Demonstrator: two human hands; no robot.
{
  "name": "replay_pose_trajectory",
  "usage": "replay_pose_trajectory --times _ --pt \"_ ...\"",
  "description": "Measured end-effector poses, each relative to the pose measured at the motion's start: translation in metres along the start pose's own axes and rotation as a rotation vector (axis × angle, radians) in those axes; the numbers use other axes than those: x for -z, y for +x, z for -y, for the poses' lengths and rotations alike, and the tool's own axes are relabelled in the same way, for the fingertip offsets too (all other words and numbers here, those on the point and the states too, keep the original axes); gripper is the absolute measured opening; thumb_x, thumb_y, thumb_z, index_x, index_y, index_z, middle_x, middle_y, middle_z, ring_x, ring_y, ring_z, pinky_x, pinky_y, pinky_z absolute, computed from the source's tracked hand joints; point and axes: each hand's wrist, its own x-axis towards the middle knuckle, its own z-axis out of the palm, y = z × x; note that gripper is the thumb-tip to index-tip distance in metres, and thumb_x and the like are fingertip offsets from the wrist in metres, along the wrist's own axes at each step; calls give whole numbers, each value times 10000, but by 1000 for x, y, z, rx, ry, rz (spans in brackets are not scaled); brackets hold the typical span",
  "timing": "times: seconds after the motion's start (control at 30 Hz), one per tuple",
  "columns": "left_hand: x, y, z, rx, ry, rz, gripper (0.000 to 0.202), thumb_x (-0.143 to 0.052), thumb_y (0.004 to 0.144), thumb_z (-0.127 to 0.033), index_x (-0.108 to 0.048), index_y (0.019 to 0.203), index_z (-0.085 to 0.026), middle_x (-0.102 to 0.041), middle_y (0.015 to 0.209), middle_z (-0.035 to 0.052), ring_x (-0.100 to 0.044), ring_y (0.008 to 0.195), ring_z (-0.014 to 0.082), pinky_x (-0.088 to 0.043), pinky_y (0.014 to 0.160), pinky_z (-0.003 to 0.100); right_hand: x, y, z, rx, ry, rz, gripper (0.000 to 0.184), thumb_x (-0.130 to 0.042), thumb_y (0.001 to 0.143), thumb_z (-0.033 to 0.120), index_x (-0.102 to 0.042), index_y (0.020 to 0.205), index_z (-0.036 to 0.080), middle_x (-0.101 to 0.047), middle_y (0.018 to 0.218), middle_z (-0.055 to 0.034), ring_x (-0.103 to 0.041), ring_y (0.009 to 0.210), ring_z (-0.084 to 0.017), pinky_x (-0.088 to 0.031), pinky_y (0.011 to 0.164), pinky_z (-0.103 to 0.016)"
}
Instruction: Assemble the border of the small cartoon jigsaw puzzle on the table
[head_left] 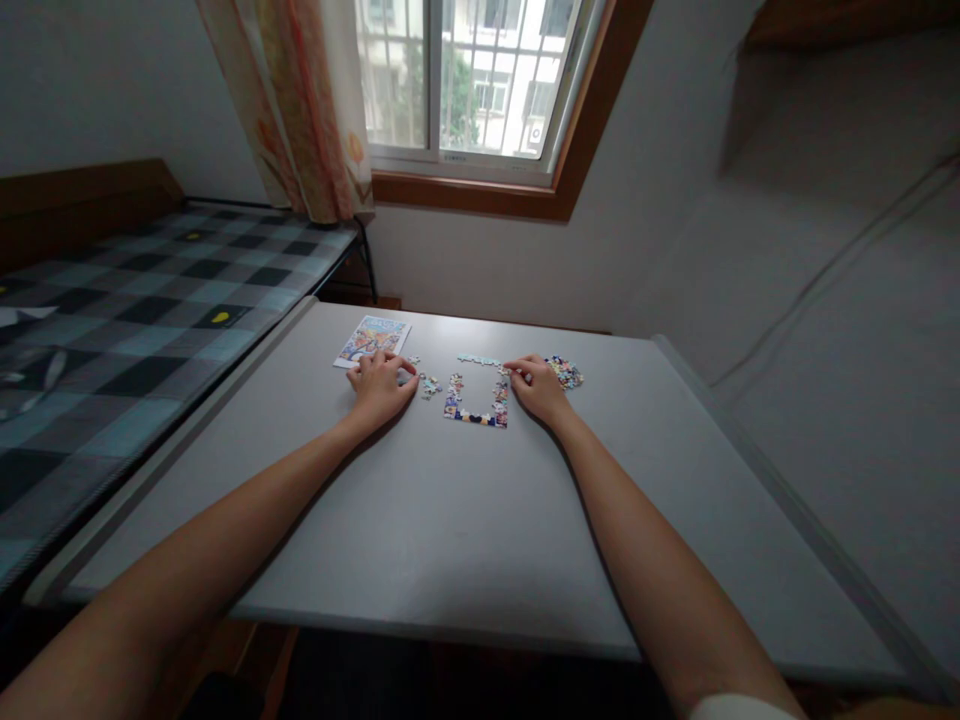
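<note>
A partly joined jigsaw frame lies on the grey table, with its border pieces linked and its middle bare. My left hand rests on the table left of the frame, fingers curled down near a few loose pieces. My right hand sits at the frame's right side, fingertips pinched at its upper right corner. Whether a piece is in that pinch is too small to see. A heap of loose pieces lies just right of that hand. A colourful reference picture card lies beyond my left hand.
A bed with a checked blue and black cover runs along the table's left edge. A window with a patterned curtain is in the far wall. A white wall closes in on the right.
</note>
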Motion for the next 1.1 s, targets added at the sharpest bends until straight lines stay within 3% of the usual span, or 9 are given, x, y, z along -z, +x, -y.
replay_pose_trajectory --times 0.27,0.43,0.57,0.7,0.83,0.93,1.1 --pt "2 1 1 -21 -168 41 105 -606 804 -299 -673 857 -239 -708 963 43 -540 1067 303 -276 939 511 1 3 2 -46 42 -36 259 -514 795 161 -739 921 169 -632 878 -66 -583 745 -162 -489 760 -319" --pt "9 -5 -8 -173 -311 -14 87 -585 836 -255 -668 856 -236 -721 951 12 -591 1004 244 -321 937 438 -1 4 33 6 127 -58 210 -548 852 228 -735 936 182 -642 873 -60 -584 736 -147 -479 718 -295" --pt "10 -15 -19 -366 -341 7 103 -595 871 -299 -680 890 -243 -727 934 7 -597 991 222 -296 977 434 -9 0 70 121 243 122 183 -623 861 317 -733 961 211 -669 875 -49 -604 782 -147 -463 670 -271" --pt "9 -22 -25 -409 -337 19 135 -589 888 -342 -679 912 -245 -726 935 -2 -603 960 208 -291 979 435 -19 -4 85 166 276 223 125 -653 849 309 -739 903 237 -693 832 -23 -594 744 -133 -461 673 -272" --pt "8 -21 -27 -410 -419 42 133 -612 873 -335 -667 921 -224 -718 881 8 -624 895 199 -362 929 404 -25 -4 83 140 294 235 97 -665 834 275 -743 846 217 -698 786 -22 -585 710 -130 -459 676 -279" --pt "7 -20 -26 -450 -503 46 191 -613 872 -321 -644 1018 -202 -707 943 35 -634 868 187 -419 861 362 -23 -1 74 109 293 220 103 -654 830 259 -744 825 210 -709 788 -26 -595 708 -133 -461 686 -280" --pt "9 -24 -24 -630 -318 127 299 -588 896 -389 -638 1147 -235 -654 1181 66 -582 1104 230 -352 959 413 -7 8 37 -73 264 -22 114 -651 786 245 -736 804 172 -719 786 -44 -606 690 -151 -465 684 -287"
